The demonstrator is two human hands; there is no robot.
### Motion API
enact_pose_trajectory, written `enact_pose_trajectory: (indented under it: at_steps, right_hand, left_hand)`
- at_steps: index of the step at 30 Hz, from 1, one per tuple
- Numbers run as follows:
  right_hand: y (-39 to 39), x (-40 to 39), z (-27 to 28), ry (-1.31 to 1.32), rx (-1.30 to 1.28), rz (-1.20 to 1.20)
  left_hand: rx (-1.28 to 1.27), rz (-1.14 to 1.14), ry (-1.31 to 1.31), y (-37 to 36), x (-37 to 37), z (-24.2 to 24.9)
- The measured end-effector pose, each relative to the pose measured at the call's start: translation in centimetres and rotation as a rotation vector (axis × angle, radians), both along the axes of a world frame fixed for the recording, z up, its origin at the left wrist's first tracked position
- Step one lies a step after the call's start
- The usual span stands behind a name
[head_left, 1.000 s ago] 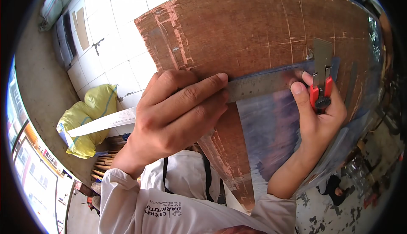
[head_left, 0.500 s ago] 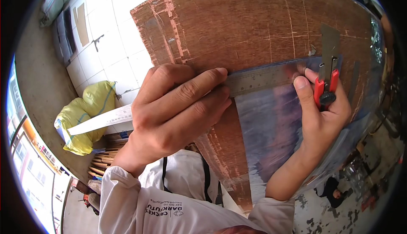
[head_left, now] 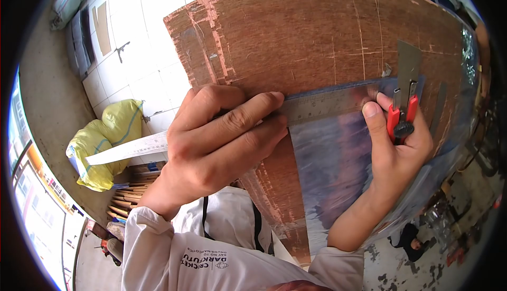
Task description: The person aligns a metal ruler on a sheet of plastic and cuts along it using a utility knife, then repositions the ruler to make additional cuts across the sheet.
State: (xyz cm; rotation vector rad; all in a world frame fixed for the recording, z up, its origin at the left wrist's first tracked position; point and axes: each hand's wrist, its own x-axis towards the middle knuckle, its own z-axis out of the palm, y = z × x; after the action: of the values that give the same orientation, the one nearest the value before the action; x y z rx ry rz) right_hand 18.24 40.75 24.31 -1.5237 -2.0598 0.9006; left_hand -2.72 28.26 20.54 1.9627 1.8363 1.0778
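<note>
Spreading the left grip (head_left: 211, 138) over the ruler (head_left: 322, 105), with the fingers bent and the thumb hidden; cannot tell whether clamped on it or only pressing. Clamped in the right grip (head_left: 401, 148), with the open end away from the body: the red knife (head_left: 392, 120), with its broad blade (head_left: 408, 61) tilted up above the fingers. Also touching the ruler with the thumb and a fingertip of the right grip, just beside the blade. Reaching from there to beneath the left grip, then out beyond it to the left: the ruler. Directly under the ruler, between the grips and down toward the body: the bluish film (head_left: 332, 169). Beneath all of these: the brown table (head_left: 285, 32), scored with pale cuts. Just past the ruler, near the right grip: a small scrap (head_left: 387, 70). Below the left grip, close to the body: white cloth (head_left: 227, 214) with black straps. Farther out, left of the left grip: a yellow sack (head_left: 121, 117), with sticks (head_left: 125, 201) lower down. Farthest, beyond the left grip: white tiles (head_left: 127, 22).
</note>
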Motion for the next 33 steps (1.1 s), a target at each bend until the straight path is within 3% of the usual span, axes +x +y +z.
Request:
enact_pose_trajectory:
  at_steps: [33]
  right_hand:
    - [0.30,0.23,-0.56,0.005,0.069,0.045]
  left_hand:
    - [-0.040,-0.003,-0.090,0.69,-0.25,0.41]
